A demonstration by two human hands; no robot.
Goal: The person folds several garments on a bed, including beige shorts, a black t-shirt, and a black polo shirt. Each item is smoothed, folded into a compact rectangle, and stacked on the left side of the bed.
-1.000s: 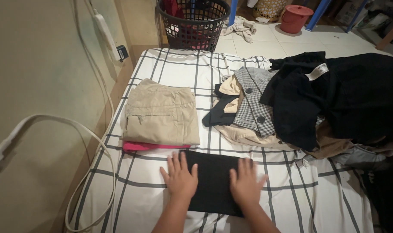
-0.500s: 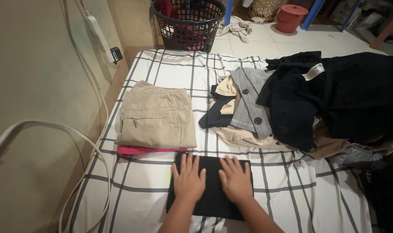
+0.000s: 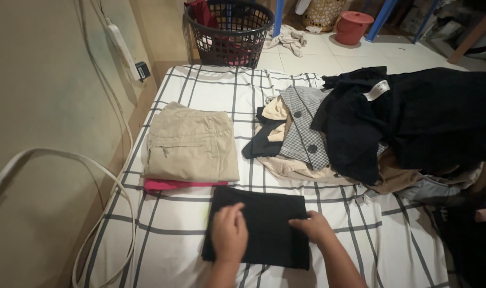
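So there's a black cloth garment folded into a neat flat rectangle (image 3: 264, 226), lying flat on the checked sheet, just below the beige stack.

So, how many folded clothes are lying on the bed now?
3: a black folded cloth under both hands, and a folded beige garment stacked on a folded pink garment near the wall. The unfolded pile at right may hide others.

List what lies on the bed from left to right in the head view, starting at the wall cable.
White cable → folded beige trousers on a pink garment → folded black cloth under the left hand and right hand → checked buttoned garment → black clothes pile.
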